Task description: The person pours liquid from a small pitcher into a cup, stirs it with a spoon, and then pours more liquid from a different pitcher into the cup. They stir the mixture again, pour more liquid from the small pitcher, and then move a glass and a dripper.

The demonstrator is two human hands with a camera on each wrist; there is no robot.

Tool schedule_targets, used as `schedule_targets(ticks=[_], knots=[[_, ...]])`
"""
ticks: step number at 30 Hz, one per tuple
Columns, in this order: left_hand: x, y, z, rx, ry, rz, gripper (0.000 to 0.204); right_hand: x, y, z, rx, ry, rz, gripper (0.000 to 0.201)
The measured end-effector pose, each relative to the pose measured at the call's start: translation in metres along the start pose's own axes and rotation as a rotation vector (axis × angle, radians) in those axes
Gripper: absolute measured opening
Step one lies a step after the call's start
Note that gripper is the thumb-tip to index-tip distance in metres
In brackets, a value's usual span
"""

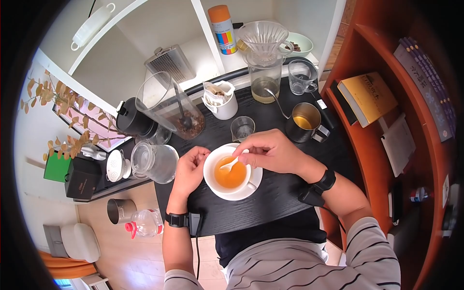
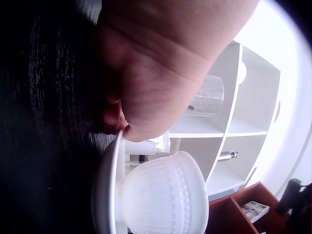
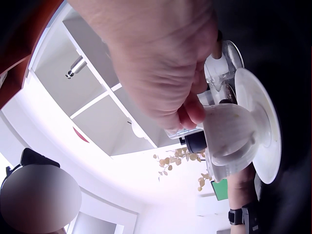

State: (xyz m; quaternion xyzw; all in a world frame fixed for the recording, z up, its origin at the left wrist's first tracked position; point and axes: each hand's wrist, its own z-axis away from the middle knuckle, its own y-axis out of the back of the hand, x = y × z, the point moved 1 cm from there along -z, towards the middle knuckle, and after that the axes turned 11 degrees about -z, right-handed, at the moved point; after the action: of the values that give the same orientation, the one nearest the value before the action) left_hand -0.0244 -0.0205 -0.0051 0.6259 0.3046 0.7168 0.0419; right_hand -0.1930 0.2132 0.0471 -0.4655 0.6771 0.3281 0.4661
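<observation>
In the head view, we see a white cup (image 1: 210, 170) of orange drink (image 1: 227, 181) standing upright on a white saucer (image 1: 258, 176), near the front edge of a black table (image 1: 285, 186). The right hand (image 1: 273, 152) reaches over the cup, its thumb and fingers closed on the handle of a white spoon (image 1: 235, 161), whose bowl dips into the drink. The left hand (image 1: 189, 169) is at the saucer's left side, fingers bent. Just beyond the cup we find a small glass jug (image 1: 242, 128), with a metal pitcher (image 1: 296, 129) to its right and a white mug (image 1: 222, 112) farther back on the left. From the left wrist, we see the thumb and fingers pinching the saucer's rim; the fingertips sit in shadow, so we cannot be sure how firm that hold is. The cup's ribbed outer wall shows beside them. From the right wrist, we look at the curled fingers at the cup's rim, the spoon hidden behind the hand, and the cup's looped handle (image 3: 233, 155) below them.
</observation>
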Motion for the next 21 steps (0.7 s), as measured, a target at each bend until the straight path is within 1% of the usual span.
schedule_targets(ticks=[2,5,6,8,12,14,15,17,21], knots=[[-0.002,0.000,0.000,0.003,0.000,-0.003,0.012,0.000,0.001,-0.001,0.080,0.031,0.042,0.013],[0.001,0.000,0.000,0.006,0.003,-0.005,0.012,-0.002,0.006,0.000,0.119,0.003,0.077,0.009],[0.002,0.000,0.000,0.006,0.007,-0.003,0.012,-0.002,0.006,0.001,0.120,0.003,0.077,0.009],[0.000,0.000,0.000,0.002,0.002,-0.003,0.012,0.001,0.005,0.002,0.085,-0.016,-0.064,0.009],[-0.001,0.000,0.000,0.001,0.003,0.007,0.012,0.005,0.002,0.002,0.026,-0.047,-0.108,0.012],[-0.001,0.000,0.000,0.001,0.003,0.008,0.012,-0.003,0.000,0.000,0.021,0.029,-0.013,0.012],[-0.001,0.000,0.000,0.002,0.002,0.008,0.012,-0.004,0.000,0.000,0.021,0.028,-0.013,0.012],[-0.001,0.000,0.000,0.000,0.003,0.008,0.012,-0.005,0.002,-0.002,0.085,0.081,0.085,0.011],[-0.002,0.001,0.000,-0.007,-0.001,-0.007,0.013,-0.002,0.007,0.000,0.132,0.090,0.133,0.011]])
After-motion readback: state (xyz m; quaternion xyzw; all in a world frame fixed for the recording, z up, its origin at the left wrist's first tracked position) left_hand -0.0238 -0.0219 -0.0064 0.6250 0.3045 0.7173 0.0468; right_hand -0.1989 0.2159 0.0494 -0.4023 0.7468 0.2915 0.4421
